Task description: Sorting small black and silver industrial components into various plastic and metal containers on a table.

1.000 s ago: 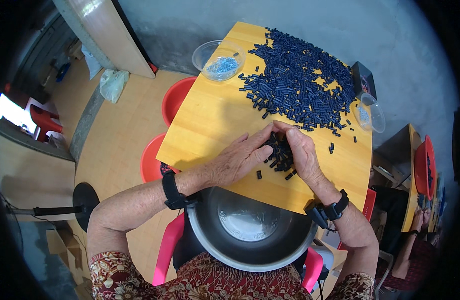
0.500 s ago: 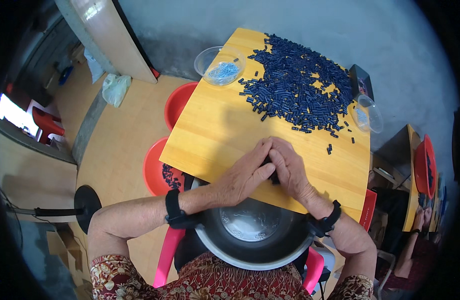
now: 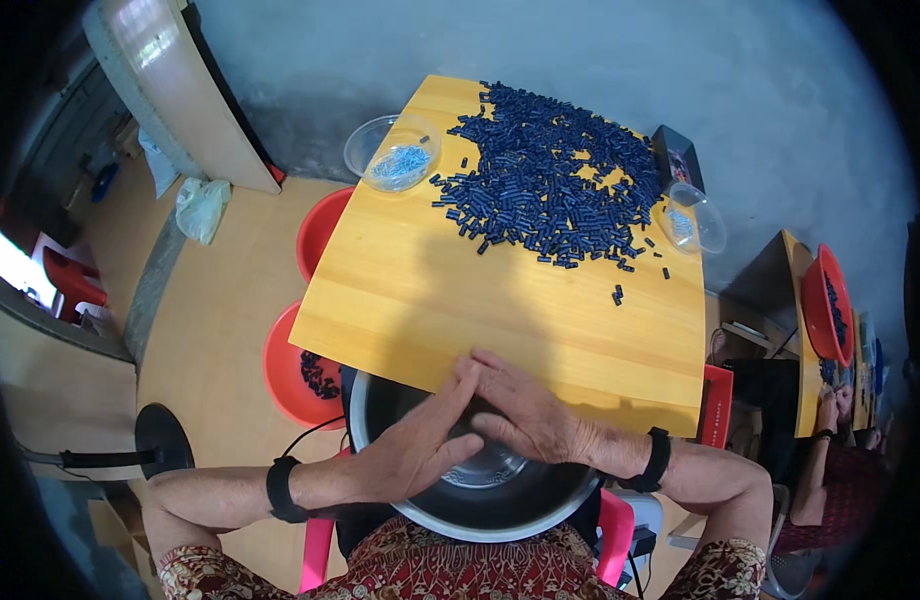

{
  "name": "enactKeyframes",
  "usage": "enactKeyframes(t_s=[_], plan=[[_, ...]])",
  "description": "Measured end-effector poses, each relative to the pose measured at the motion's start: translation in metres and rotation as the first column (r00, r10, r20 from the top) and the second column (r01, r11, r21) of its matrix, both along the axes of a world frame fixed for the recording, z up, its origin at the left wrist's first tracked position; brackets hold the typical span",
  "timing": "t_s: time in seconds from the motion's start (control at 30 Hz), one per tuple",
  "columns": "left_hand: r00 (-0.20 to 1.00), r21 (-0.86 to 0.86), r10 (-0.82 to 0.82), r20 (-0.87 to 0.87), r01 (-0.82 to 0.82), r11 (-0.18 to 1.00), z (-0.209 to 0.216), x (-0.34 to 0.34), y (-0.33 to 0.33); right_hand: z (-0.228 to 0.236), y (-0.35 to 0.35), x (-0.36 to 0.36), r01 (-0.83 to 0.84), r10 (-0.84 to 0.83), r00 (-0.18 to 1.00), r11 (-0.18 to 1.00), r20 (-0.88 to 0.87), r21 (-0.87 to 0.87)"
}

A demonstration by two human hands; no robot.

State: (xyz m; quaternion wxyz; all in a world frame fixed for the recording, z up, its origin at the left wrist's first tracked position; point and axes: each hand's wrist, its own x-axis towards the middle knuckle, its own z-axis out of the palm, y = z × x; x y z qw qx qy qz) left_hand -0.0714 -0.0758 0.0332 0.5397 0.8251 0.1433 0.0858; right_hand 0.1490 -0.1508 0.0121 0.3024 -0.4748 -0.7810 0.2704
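Observation:
My left hand and my right hand lie side by side, palms down and fingertips touching, over a large metal bowl in my lap at the near edge of the yellow wooden table. The fingers are stretched out flat, and nothing shows between them. Whatever is under the palms is hidden. A big heap of small dark blue cylindrical pieces covers the far half of the table, well beyond both hands. A few stray pieces lie nearer.
A clear bowl of light blue bits stands at the table's far left corner, another clear bowl and a black box at the far right. Two red basins sit on the floor to the left. Another person works at a neighbouring table on the right.
Both hands have slid from the middle of the table back over its near edge to the metal bowl. The clump of dark pieces they were cupping is no longer visible.

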Motion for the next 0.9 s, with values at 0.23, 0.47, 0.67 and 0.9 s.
enactKeyframes(t_s=[0.23,0.47,0.67,0.9], plan=[[0.974,-0.037,-0.06,-0.218,0.053,0.998,0.034,-0.027,-0.015,0.025,-0.033,0.005,-0.013,0.012,1.0,0.992,-0.009,-0.122],[0.918,0.124,0.287,-0.272,-0.262,0.957,0.033,-0.058,-0.007,0.016,-0.002,0.125,0.533,-0.571,0.801,0.817,0.182,0.218],[0.864,-0.007,0.475,-0.169,-0.483,0.876,0.016,-0.07,-0.01,-0.012,0.009,0.158,0.598,-0.716,0.601,0.697,0.354,0.395],[0.871,0.038,0.467,-0.151,-0.467,0.883,0.013,-0.068,-0.006,-0.016,0.0,0.139,0.618,-0.662,0.573,0.737,0.483,0.276]])
